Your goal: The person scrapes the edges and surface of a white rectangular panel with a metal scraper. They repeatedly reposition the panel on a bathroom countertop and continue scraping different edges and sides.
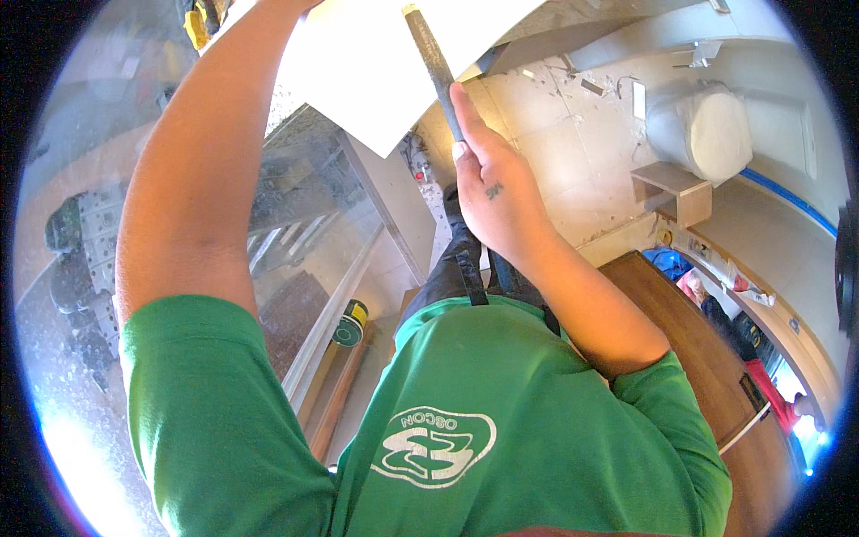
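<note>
My right hand (501, 192) is closed round a long, dark, narrow bar that looks like a flat file (429, 55). Its pale tip points up and away from me, and my index finger lies stretched along it. Beneath the file spreads a bright white sheet or panel (358, 76), with one corner pointing toward me. My left arm reaches across to the panel's far left side. Of my left hand (309, 4) only a sliver shows at the top edge; its fingers are cut off from view.
A dusty surface (89, 259) lies at the left. Below the panel stands a green and yellow can (351, 324). To the right are a white round-topped bucket (716, 134), a small open box (676, 192), scraps on the tiled floor (573, 125) and a brown wooden panel (680, 331).
</note>
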Motion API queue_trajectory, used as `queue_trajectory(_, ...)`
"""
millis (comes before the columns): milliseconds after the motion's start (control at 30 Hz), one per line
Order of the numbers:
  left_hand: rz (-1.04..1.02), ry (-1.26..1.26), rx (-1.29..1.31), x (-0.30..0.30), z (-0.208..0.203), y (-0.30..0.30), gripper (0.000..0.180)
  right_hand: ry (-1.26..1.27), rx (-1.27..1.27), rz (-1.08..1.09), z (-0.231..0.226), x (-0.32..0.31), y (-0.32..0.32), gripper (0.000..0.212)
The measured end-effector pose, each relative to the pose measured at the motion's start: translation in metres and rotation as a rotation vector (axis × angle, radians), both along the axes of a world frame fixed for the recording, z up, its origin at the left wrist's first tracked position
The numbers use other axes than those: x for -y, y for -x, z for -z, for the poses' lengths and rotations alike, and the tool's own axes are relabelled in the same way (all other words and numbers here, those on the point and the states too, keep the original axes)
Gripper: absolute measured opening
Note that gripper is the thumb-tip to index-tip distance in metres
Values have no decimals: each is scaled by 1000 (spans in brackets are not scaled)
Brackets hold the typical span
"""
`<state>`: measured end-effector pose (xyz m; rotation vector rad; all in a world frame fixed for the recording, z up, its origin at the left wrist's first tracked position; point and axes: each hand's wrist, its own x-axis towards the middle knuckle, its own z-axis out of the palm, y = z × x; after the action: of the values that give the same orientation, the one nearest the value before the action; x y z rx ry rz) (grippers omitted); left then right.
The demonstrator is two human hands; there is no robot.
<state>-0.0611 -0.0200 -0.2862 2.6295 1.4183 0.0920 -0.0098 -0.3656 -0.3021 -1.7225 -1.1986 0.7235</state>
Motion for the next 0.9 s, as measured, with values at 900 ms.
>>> queue_trajectory(900, 47, -15, 25, -8, 7, 2, 88, 0, -88, 5, 14, 17, -6, 72)
